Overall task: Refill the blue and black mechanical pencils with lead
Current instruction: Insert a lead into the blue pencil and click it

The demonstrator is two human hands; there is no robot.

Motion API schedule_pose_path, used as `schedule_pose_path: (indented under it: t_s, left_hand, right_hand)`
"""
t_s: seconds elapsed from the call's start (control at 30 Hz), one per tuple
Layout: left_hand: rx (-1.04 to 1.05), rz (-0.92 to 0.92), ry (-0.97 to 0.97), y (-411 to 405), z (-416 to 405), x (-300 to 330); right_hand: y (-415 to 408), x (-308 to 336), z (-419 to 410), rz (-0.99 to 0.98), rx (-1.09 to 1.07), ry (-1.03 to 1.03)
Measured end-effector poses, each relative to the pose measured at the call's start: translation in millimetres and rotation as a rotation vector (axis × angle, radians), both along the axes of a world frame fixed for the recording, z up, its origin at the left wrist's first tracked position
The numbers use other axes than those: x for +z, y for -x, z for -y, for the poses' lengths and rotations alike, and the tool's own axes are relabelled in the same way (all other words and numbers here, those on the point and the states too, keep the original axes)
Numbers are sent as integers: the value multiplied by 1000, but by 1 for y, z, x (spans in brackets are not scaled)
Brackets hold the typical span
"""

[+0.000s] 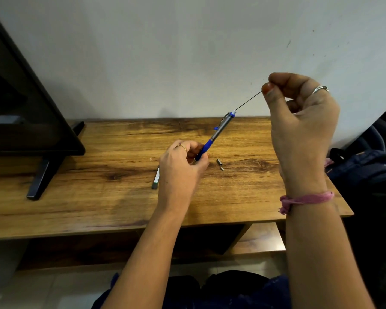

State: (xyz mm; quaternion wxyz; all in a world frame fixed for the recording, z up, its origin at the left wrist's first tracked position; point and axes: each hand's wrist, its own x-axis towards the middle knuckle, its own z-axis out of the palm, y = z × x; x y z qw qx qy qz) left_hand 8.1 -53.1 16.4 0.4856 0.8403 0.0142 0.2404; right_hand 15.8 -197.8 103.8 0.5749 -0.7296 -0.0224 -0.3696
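My left hand (183,161) grips the blue mechanical pencil (218,132) by its blue grip, tilted with its open top end pointing up and to the right. My right hand (299,121) is raised above the table and pinches a thin lead (249,101) between thumb and forefinger. The lead's lower end meets the pencil's top opening. On the wooden table (98,192), a small dark cap (218,162) and a tiny white eraser (222,168) lie just right of my left hand. A lead case (156,180) lies partly hidden behind my left wrist. No black pencil shows.
A dark monitor (20,108) on a black stand (40,177) fills the table's left side. A white wall rises behind the table. A dark bag (370,175) sits past the table's right edge. A lower shelf (259,239) shows under the tabletop.
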Motion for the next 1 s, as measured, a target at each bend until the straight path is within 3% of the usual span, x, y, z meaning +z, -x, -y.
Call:
schedule_pose_path:
  t_s: [1.0]
  left_hand:
    - [-17,-1,-58,4,-5,0]
  right_hand:
    - [1,0,11,-128,47,177]
